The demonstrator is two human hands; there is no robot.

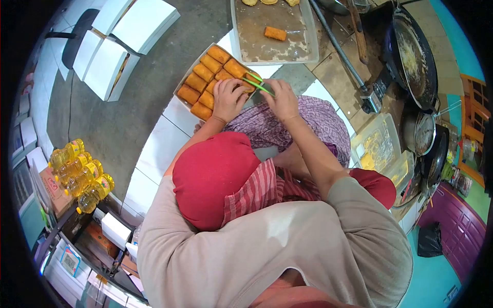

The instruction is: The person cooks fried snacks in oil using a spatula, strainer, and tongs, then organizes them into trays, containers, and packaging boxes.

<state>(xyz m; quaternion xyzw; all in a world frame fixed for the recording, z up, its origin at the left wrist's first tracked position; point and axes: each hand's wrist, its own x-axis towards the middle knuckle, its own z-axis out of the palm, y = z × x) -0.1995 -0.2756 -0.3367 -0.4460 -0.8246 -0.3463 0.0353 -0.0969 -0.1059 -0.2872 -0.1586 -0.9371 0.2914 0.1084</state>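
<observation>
An open box at the upper middle holds rows of golden-brown fried rolls. My left hand lies over the rolls at the box's near right part, its fingers bent and apart. At the box's right corner my right hand is closed on green tongs. The tips of the tongs reach over the last rolls at that corner. Whether they grip a roll cannot be made out.
A shallow tray with one roll lies beyond the box. White boxes are at the upper left, oil bottles at the lower left. Right of me are a tub, a burner hose and a large wok.
</observation>
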